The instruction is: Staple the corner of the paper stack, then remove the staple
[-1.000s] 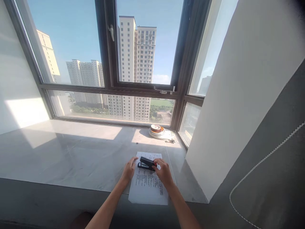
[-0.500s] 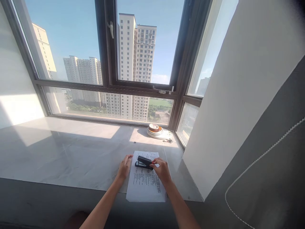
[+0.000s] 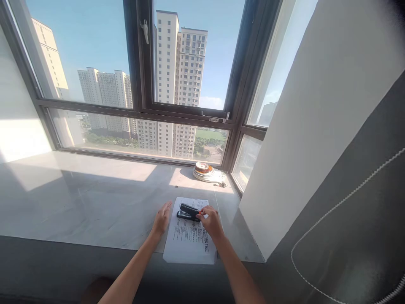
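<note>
A black stapler (image 3: 187,212) lies on its side on printed paper (image 3: 190,249), its two arms spread apart toward the left. My right hand (image 3: 211,221) pinches the stapler's right end, where a small orange-red spot shows between the fingers. Just left of the paper, my left hand (image 3: 162,217) rests on its edge with the fingers stretched out, holding nothing. The paper's near edge reaches over the front of the sill. Whether it is one sheet or a stack I cannot tell.
The pale stone windowsill (image 3: 95,211) runs beneath a dark-framed window (image 3: 136,112). Stacked plates or lids (image 3: 202,173) stand in the back right corner, with small dark bits (image 3: 220,184) beside them. A white wall (image 3: 275,139) bounds the right, and a beaded cord (image 3: 319,226) hangs there.
The view has shifted slightly, moving everything a little up and left. My left hand has drawn slightly away from the paper's edge. My right hand keeps its pinch on the stapler.
</note>
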`<action>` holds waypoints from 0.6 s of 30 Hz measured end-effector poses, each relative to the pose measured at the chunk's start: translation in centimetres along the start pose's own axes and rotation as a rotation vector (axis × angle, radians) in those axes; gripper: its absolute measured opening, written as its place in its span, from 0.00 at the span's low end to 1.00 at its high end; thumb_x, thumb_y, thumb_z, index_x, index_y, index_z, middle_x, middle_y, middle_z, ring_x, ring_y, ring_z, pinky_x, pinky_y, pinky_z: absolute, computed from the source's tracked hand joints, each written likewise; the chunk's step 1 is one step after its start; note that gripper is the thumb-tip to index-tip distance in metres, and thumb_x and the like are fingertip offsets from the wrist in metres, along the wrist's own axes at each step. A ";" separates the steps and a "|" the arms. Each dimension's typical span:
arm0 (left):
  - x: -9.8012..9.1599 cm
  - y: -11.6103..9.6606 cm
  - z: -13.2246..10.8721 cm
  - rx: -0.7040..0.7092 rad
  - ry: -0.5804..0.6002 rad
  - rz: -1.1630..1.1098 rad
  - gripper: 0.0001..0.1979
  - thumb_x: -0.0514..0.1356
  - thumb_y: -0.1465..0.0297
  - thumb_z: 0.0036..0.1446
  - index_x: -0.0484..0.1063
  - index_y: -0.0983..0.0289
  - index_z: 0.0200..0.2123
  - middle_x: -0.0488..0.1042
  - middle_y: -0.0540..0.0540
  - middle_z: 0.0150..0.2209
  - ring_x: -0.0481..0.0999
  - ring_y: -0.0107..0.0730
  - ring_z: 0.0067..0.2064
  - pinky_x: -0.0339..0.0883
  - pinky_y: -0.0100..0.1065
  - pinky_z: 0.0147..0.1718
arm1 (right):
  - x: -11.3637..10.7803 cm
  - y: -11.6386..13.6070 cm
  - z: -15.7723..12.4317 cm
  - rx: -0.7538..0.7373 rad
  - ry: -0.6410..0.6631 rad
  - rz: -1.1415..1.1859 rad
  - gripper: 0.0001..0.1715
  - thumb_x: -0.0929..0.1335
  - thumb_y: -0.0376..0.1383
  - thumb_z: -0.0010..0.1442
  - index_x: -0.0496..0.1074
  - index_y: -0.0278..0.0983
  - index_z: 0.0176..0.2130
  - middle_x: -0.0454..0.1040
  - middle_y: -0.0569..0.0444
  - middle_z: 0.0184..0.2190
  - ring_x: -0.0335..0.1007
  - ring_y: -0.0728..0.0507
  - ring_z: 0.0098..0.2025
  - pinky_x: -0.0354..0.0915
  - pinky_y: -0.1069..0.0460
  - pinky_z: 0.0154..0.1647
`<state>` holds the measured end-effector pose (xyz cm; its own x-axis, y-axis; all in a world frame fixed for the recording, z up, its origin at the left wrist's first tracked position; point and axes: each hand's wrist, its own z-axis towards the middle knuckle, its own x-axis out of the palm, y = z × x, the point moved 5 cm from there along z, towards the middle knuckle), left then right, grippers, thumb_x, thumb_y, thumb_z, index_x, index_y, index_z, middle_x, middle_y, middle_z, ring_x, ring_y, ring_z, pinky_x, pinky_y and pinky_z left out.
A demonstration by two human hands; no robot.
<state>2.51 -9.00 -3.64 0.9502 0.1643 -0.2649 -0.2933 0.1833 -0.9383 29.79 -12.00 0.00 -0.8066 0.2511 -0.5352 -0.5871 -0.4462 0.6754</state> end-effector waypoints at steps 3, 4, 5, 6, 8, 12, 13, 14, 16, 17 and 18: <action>0.0 0.0 -0.1 -0.013 -0.015 -0.014 0.26 0.54 0.60 0.68 0.78 0.63 0.61 0.75 0.68 0.69 0.71 0.56 0.73 0.64 0.54 0.73 | 0.1 -0.1 0.1 -0.015 0.011 -0.017 0.16 0.74 0.35 0.61 0.67 0.41 0.25 0.81 0.48 0.35 0.77 0.36 0.41 0.69 0.45 0.43; -0.1 -0.1 -0.1 -0.017 -0.021 -0.019 0.26 0.54 0.59 0.68 0.78 0.63 0.61 0.75 0.68 0.69 0.71 0.56 0.73 0.64 0.54 0.73 | 0.1 -0.1 0.1 -0.020 0.013 -0.016 0.17 0.74 0.35 0.62 0.67 0.41 0.25 0.81 0.48 0.34 0.77 0.37 0.41 0.69 0.45 0.43; -0.1 -0.1 -0.2 -0.020 -0.026 -0.025 0.25 0.54 0.59 0.68 0.78 0.63 0.61 0.74 0.68 0.69 0.71 0.57 0.73 0.64 0.55 0.73 | 0.1 -0.1 0.1 -0.025 0.012 -0.011 0.17 0.74 0.36 0.63 0.67 0.41 0.25 0.81 0.48 0.34 0.77 0.37 0.40 0.69 0.45 0.43; -0.1 -0.1 -0.2 -0.021 -0.031 -0.031 0.25 0.54 0.59 0.69 0.78 0.63 0.61 0.75 0.68 0.69 0.71 0.57 0.73 0.64 0.55 0.73 | 0.1 -0.1 0.1 -0.029 0.007 -0.006 0.17 0.73 0.36 0.63 0.67 0.41 0.25 0.81 0.48 0.35 0.77 0.37 0.40 0.69 0.45 0.43; -0.1 -0.1 -0.2 -0.020 -0.038 -0.047 0.24 0.55 0.59 0.69 0.79 0.62 0.59 0.76 0.68 0.68 0.72 0.56 0.72 0.64 0.55 0.73 | 0.0 0.0 0.0 -0.037 0.000 -0.008 0.17 0.73 0.37 0.64 0.68 0.41 0.26 0.81 0.49 0.35 0.77 0.38 0.40 0.69 0.45 0.43; 0.0 0.1 -0.1 -0.021 -0.051 -0.104 0.22 0.56 0.60 0.68 0.80 0.61 0.58 0.78 0.68 0.66 0.74 0.55 0.71 0.64 0.54 0.73 | -0.4 -0.1 0.1 -0.018 0.025 -0.052 0.08 0.75 0.39 0.63 0.74 0.41 0.34 0.81 0.49 0.38 0.77 0.37 0.42 0.71 0.44 0.46; 0.0 0.2 -0.1 -0.026 -0.055 -0.125 0.22 0.56 0.61 0.68 0.80 0.62 0.57 0.78 0.68 0.65 0.75 0.55 0.70 0.63 0.54 0.73 | -0.4 -0.2 0.3 0.010 0.035 -0.053 0.08 0.76 0.40 0.62 0.76 0.41 0.39 0.82 0.48 0.41 0.78 0.36 0.45 0.72 0.43 0.48; 0.1 0.2 -0.1 -0.032 -0.061 -0.147 0.21 0.56 0.61 0.67 0.80 0.62 0.57 0.78 0.68 0.65 0.75 0.55 0.70 0.63 0.55 0.73 | -0.3 -0.3 0.6 0.038 0.051 -0.049 0.13 0.77 0.42 0.61 0.77 0.41 0.44 0.82 0.47 0.45 0.78 0.35 0.47 0.73 0.42 0.49; 0.1 0.4 0.0 -0.042 -0.074 -0.197 0.21 0.56 0.62 0.66 0.80 0.63 0.56 0.79 0.68 0.65 0.75 0.54 0.69 0.63 0.54 0.73 | 0.3 -0.1 1.3 0.057 0.122 -0.042 0.27 0.80 0.45 0.58 0.78 0.41 0.54 0.82 0.46 0.52 0.79 0.34 0.53 0.74 0.41 0.53; 0.1 0.4 0.0 -0.046 -0.082 -0.224 0.21 0.56 0.63 0.66 0.80 0.63 0.56 0.79 0.68 0.64 0.76 0.54 0.69 0.64 0.54 0.73 | 0.8 0.3 1.7 0.042 0.178 -0.043 0.31 0.81 0.45 0.57 0.78 0.41 0.57 0.82 0.45 0.54 0.79 0.33 0.55 0.74 0.41 0.55; 0.0 0.4 0.0 -0.050 -0.090 -0.250 0.20 0.57 0.64 0.65 0.80 0.63 0.55 0.79 0.68 0.64 0.77 0.53 0.69 0.65 0.53 0.72 | 1.5 0.7 2.1 0.019 0.238 -0.050 0.32 0.81 0.43 0.56 0.78 0.42 0.58 0.83 0.46 0.55 0.79 0.33 0.56 0.73 0.42 0.57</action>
<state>2.43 -8.96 -4.05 0.9786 0.2058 -0.0047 -0.0429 0.1818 -0.9824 28.07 -10.13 0.72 -0.7390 0.0619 -0.6709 -0.6285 -0.4220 0.6534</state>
